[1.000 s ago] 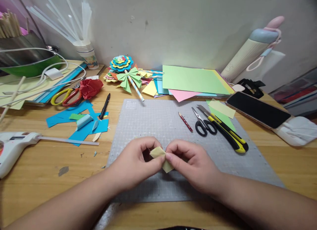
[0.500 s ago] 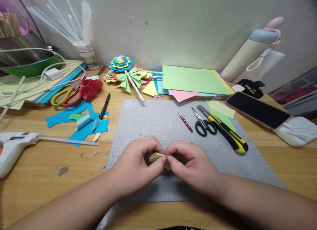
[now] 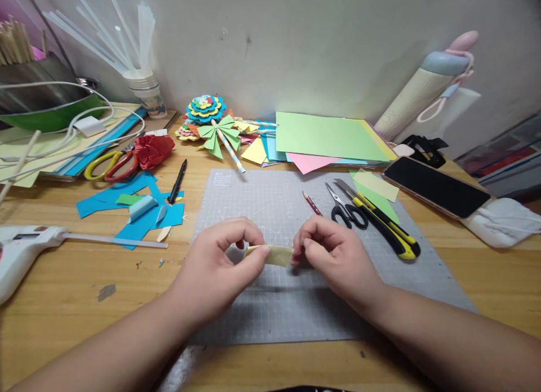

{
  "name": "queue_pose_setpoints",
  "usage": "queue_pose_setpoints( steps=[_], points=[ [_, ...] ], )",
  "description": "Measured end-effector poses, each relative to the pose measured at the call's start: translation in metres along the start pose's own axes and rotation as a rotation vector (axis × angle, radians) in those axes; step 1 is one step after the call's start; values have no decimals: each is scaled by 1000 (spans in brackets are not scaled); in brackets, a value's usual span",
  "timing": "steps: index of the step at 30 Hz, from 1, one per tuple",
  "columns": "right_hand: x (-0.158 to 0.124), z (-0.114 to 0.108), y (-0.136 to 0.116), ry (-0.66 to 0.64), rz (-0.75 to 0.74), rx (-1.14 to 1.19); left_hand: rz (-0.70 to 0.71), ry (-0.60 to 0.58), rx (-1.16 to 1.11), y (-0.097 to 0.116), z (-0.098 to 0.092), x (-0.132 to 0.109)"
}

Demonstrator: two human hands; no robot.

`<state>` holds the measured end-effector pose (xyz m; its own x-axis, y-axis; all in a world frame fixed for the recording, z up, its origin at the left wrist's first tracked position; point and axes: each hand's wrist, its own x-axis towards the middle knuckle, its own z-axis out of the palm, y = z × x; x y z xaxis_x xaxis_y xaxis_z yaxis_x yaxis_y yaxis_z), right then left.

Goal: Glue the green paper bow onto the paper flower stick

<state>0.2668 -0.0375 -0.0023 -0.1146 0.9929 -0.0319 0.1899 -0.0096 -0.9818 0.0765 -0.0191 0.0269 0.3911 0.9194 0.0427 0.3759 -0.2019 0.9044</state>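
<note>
A small folded strip of pale yellow paper (image 3: 279,255) is pinched between the thumb and fingers of my left hand (image 3: 224,262), raised a little over the grey cutting mat (image 3: 249,206). Its right end reaches the curled fingertips of my right hand (image 3: 338,259). That hand is loosely closed, its thumb off the paper; whether the fingertips touch the strip's edge is hard to tell. Beyond my right hand lie a red pencil (image 3: 311,203), black-handled scissors (image 3: 350,213) and a yellow-and-black utility knife (image 3: 384,226).
A white glue gun (image 3: 29,254) and blue paper scraps (image 3: 135,212) lie left, with a black pen (image 3: 177,181) and red-and-yellow scissors (image 3: 114,165). Paper flowers (image 3: 205,109) and coloured sheets (image 3: 333,136) line the wall. A phone (image 3: 437,186) lies right.
My right hand has moved rightward from my left, and its thumb has come off the paper. The strip now shows as a flat band between the hands.
</note>
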Motion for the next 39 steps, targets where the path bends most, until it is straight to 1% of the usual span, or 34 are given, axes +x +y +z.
queue_pose_setpoints(
  steps=[2,3,6,9,13,15,18,22,24,26,28,29,32,34,39],
  points=[
    [-1,1,0,-72,-11,152,-33,-18,-33,0,1,1],
    [-3,2,-1,-116,-27,173,-46,-30,-46,-1,1,1],
    [-8,5,-3,-195,-74,47,-67,-66,-67,-4,5,1],
    [-10,6,-5,-204,-145,-131,-32,-111,-26,-6,7,1],
    [-9,6,-5,-266,-201,-224,57,-201,78,-7,10,0],
    [-9,7,-4,-291,-215,-245,91,-224,123,-7,10,0],
    [-11,8,-4,-294,-210,-239,118,-233,146,-6,9,-1],
    [-12,7,-6,-243,-192,-197,72,-219,116,-6,6,-1],
    [-12,4,-7,-180,-177,-155,26,-193,120,-6,4,1],
    [-10,1,-7,-87,-143,-69,-42,-147,124,-7,1,4],
    [-8,-2,-5,-20,-71,68,-127,-98,96,-7,-2,8],
    [-7,-3,-4,-10,-25,145,-158,-80,71,-7,-3,9],
    [-2,-2,1,-46,96,324,-181,-71,14,-6,-5,11],
    [0,0,4,-84,142,389,-194,-83,-28,-5,-5,11],
    [3,4,8,-147,227,545,-287,-98,-174,-7,-4,11]
  ],
)
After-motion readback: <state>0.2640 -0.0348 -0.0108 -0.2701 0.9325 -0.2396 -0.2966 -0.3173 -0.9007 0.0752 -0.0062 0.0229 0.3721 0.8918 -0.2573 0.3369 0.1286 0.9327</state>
